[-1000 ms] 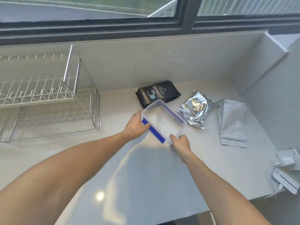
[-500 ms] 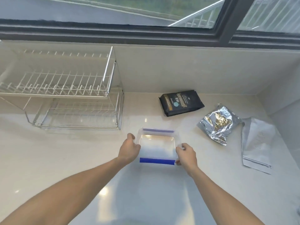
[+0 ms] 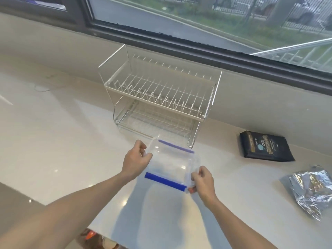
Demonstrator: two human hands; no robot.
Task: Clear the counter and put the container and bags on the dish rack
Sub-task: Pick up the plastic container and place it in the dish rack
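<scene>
I hold the clear container [image 3: 170, 164] by its short ends, my left hand [image 3: 136, 160] pinching one rim and my right hand [image 3: 202, 180] clamped on the other, so it stays level and I can steer it straight ahead. It hangs above the counter [image 3: 62, 141], just in front of the dish rack [image 3: 158, 97], whose two wire tiers look bare and open toward me. To the rack's right lie the black bag [image 3: 265, 147] and, nearer me, the foil bag [image 3: 312, 187], both clear of the path.
</scene>
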